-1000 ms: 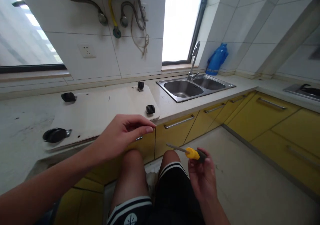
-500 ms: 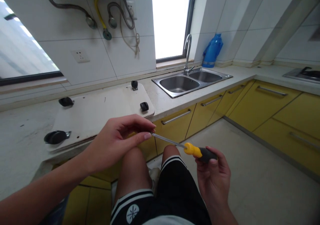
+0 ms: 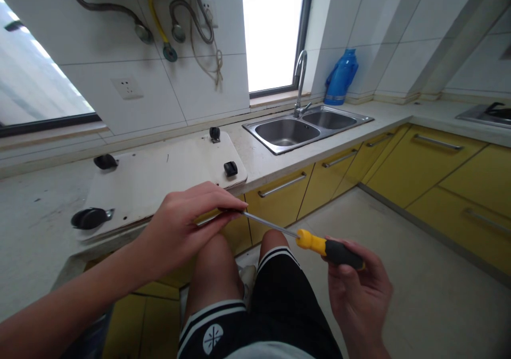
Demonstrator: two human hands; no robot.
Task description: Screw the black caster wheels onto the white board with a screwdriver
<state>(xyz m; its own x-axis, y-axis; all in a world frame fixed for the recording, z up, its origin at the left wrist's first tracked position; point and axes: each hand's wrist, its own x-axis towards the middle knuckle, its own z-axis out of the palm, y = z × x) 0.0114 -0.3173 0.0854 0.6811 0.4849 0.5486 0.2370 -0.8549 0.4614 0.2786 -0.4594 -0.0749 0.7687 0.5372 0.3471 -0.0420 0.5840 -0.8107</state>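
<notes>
Yellow and dark grey on a screwdriver handle (image 3: 329, 248); black on casters (image 3: 230, 169), white on their board (image 3: 167, 175). White stripes on black shorts (image 3: 295, 300), yellow across cabinet fronts (image 3: 443, 170).

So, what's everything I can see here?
Walls: several, white, background
Windows: 2, bright, in walls
Hoses: several, grey and yellow, on wall
Sockets: 2, white, on wall
Counter: 1, pale, along walls
Cabinets: several, yellow, below counter
Sink: 1, silver, in counter
Tap: 1, silver, behind sink
Container: 1, blue, beyond tap
Board: 1, white, on counter
Casters: 4, black, on board
Screwdriver: 1, yellow and black, centre foreground
Legs: 2, in black shorts, bottom centre
Right hand: 1, bare, on screwdriver handle
Left hand: 1, bare, at screwdriver tip
</notes>
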